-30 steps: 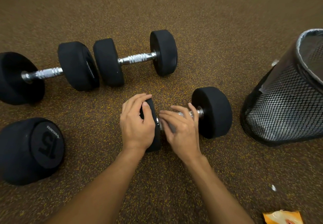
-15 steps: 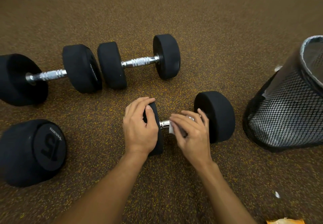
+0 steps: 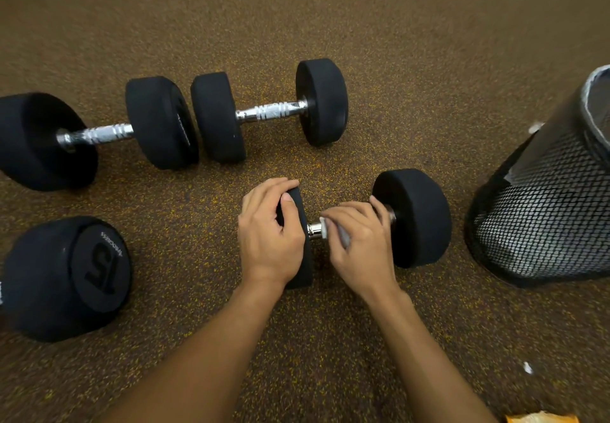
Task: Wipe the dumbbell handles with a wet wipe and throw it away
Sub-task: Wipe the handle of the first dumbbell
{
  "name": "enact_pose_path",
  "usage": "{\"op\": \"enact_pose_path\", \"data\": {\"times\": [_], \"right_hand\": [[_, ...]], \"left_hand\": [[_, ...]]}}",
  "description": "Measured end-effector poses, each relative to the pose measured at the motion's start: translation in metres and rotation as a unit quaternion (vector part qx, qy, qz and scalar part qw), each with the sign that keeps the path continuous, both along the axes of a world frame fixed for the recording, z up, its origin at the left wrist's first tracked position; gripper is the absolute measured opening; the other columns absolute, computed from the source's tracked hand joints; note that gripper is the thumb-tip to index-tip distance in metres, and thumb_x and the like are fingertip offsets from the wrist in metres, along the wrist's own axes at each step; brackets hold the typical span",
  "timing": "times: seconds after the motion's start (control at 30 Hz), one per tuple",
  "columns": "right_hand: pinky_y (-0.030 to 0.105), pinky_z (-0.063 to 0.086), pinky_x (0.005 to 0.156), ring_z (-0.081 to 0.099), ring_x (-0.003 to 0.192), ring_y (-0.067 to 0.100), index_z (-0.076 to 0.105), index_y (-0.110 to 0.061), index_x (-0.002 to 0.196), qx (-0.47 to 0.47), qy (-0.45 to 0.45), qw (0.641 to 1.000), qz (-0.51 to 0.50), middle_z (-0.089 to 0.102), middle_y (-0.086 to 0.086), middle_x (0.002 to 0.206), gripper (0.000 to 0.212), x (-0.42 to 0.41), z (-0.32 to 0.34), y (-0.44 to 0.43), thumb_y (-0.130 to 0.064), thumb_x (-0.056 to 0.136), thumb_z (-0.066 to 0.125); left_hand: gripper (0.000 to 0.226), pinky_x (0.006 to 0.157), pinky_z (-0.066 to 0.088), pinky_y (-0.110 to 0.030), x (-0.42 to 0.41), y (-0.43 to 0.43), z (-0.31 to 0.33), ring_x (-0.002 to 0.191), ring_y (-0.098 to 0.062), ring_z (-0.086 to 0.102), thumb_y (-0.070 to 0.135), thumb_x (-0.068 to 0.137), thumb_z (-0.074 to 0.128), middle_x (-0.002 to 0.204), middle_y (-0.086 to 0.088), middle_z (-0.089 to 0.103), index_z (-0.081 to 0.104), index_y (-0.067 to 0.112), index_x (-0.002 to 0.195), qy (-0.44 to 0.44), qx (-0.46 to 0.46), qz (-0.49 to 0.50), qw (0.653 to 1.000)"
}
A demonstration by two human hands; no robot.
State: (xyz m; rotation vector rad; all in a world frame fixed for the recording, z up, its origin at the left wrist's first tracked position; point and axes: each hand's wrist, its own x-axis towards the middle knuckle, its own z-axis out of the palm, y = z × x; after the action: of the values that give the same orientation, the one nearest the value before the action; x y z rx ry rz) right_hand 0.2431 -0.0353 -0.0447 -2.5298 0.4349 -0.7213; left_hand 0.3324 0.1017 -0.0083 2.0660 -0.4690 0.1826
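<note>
A black dumbbell (image 3: 416, 214) with a chrome handle lies on the floor in front of me. My left hand (image 3: 269, 234) grips its near left weight head from above. My right hand (image 3: 359, 241) is wrapped around the handle with a white wet wipe (image 3: 325, 226) pressed against the chrome; only an edge of the wipe shows by the fingertips. A short bare piece of handle shows between my hands. Two more dumbbells lie behind: one in the middle (image 3: 269, 112) and one at the left (image 3: 95, 133), both with bare chrome handles.
A black mesh waste bin (image 3: 544, 224) with a liner stands at the right, close to the dumbbell's right head. Another dumbbell marked 15 (image 3: 72, 274) lies at the near left. An orange wipe packet (image 3: 541, 418) peeks in at the bottom right. The floor is brown speckled rubber.
My right hand slid along the handle, first toward the right head, then back a little to the left. The left hand stayed on the left head. The view shifted slightly.
</note>
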Motion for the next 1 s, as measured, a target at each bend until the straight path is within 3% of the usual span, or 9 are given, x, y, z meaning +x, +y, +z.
{"op": "enact_pose_path", "data": {"times": [0.17, 0.3, 0.47, 0.6, 0.7, 0.8, 0.9, 1.0], "right_hand": [[0.053, 0.017, 0.129, 0.062, 0.114, 0.010, 0.078, -0.028, 0.111, -0.024, 0.095, 0.994, 0.045, 0.075, -0.014, 0.109, 0.028, 0.013, 0.012, 0.005, -0.035, 0.105, 0.051], [0.055, 0.014, 0.129, 0.059, 0.116, 0.006, 0.077, -0.031, 0.113, -0.002, 0.101, 0.994, 0.031, 0.074, -0.018, 0.110, 0.031, 0.006, 0.013, -0.007, -0.037, 0.104, 0.048], [0.052, 0.018, 0.128, 0.062, 0.111, 0.012, 0.077, -0.027, 0.108, -0.023, 0.128, 0.990, 0.047, 0.074, -0.012, 0.106, 0.037, 0.015, 0.017, 0.006, -0.038, 0.105, 0.042], [0.050, 0.017, 0.129, 0.059, 0.114, 0.006, 0.077, -0.030, 0.113, -0.011, 0.101, 0.994, 0.032, 0.074, -0.017, 0.110, 0.035, 0.007, 0.012, -0.003, -0.038, 0.105, 0.045], [0.046, 0.030, 0.122, 0.062, 0.108, 0.012, 0.078, -0.024, 0.109, -0.010, 0.101, 0.995, 0.019, 0.075, -0.011, 0.105, 0.034, 0.013, 0.012, -0.001, -0.034, 0.104, 0.045], [0.042, 0.048, 0.100, 0.061, 0.100, 0.020, 0.077, -0.013, 0.109, 0.003, 0.082, 0.994, 0.069, 0.073, -0.001, 0.101, 0.031, 0.016, 0.008, 0.006, -0.026, 0.105, 0.048], [0.039, 0.052, 0.095, 0.058, 0.105, 0.016, 0.075, -0.009, 0.120, 0.036, 0.070, 0.993, 0.085, 0.073, 0.000, 0.109, 0.032, 0.009, 0.004, -0.004, -0.025, 0.107, 0.050], [0.042, 0.053, 0.092, 0.057, 0.101, 0.016, 0.077, -0.009, 0.116, 0.034, 0.074, 0.995, 0.062, 0.073, 0.000, 0.104, 0.029, 0.011, 0.007, -0.005, -0.022, 0.107, 0.053]], "left_hand": [[0.038, 0.112, 0.044, -0.033, 0.001, 0.000, -0.001, 0.125, -0.012, 0.058, 0.025, 0.105, 0.043, 0.128, 0.007, 0.070, 0.076, 0.019, 0.123, 0.000, 0.001, -0.002, 1.000], [0.039, 0.112, 0.044, -0.035, 0.000, 0.000, -0.001, 0.126, -0.013, 0.058, 0.026, 0.105, 0.042, 0.129, 0.007, 0.070, 0.076, 0.019, 0.123, -0.004, 0.001, -0.001, 1.000], [0.038, 0.113, 0.045, -0.037, -0.001, 0.001, -0.001, 0.127, -0.013, 0.057, 0.025, 0.105, 0.043, 0.130, 0.007, 0.070, 0.076, 0.019, 0.124, 0.000, 0.005, -0.002, 1.000], [0.037, 0.112, 0.044, -0.033, 0.000, 0.000, -0.001, 0.127, -0.012, 0.057, 0.024, 0.105, 0.044, 0.129, 0.007, 0.069, 0.075, 0.019, 0.124, 0.000, 0.002, -0.003, 1.000], [0.037, 0.112, 0.043, -0.030, 0.001, 0.000, -0.002, 0.126, -0.012, 0.058, 0.023, 0.104, 0.044, 0.129, 0.007, 0.070, 0.076, 0.018, 0.123, -0.009, 0.002, -0.004, 1.000], [0.036, 0.112, 0.043, -0.030, 0.001, 0.000, -0.002, 0.126, -0.011, 0.058, 0.022, 0.104, 0.045, 0.128, 0.007, 0.070, 0.076, 0.019, 0.122, -0.009, 0.001, -0.004, 1.000], [0.036, 0.112, 0.044, -0.032, 0.002, 0.000, -0.001, 0.126, -0.012, 0.058, 0.023, 0.104, 0.044, 0.128, 0.008, 0.070, 0.076, 0.020, 0.122, -0.007, -0.001, -0.006, 1.000], [0.037, 0.112, 0.044, -0.033, 0.001, 0.000, -0.001, 0.125, -0.012, 0.058, 0.024, 0.104, 0.044, 0.128, 0.008, 0.070, 0.076, 0.019, 0.122, -0.005, 0.001, -0.006, 1.000]]}}
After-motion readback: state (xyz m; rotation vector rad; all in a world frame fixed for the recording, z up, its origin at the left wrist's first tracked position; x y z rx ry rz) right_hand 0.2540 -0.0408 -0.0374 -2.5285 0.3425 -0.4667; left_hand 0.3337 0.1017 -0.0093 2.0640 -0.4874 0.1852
